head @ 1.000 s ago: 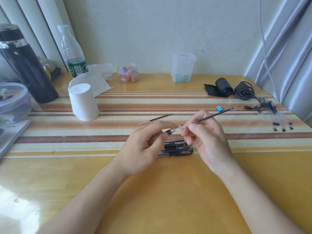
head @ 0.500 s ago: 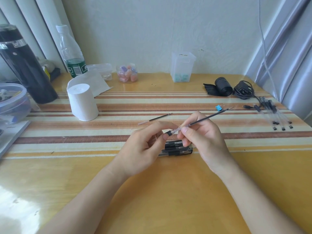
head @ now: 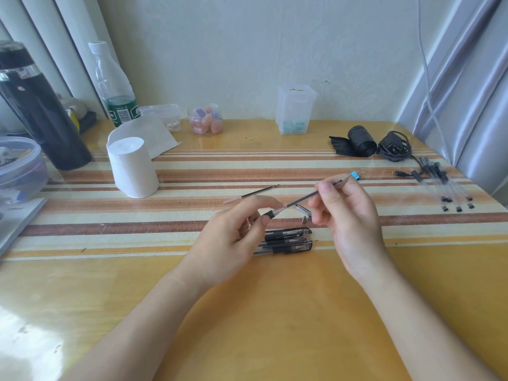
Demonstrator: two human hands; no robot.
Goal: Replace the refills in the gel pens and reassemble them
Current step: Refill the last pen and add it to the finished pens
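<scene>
Head view, hands (head: pixel 228 243) (head: pixel 349 215) pinching barrel (head: pixel 270 213), refill (head: pixel 302 199)

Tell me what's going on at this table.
A person is partway through servicing a gel pen. The left hand pinches a small black pen part at one end of a thin refill, and the right hand pinches the refill farther along. Both are held above the table. More black gel pens lie beneath the hands, and another loose refill lies just beyond them.
</scene>
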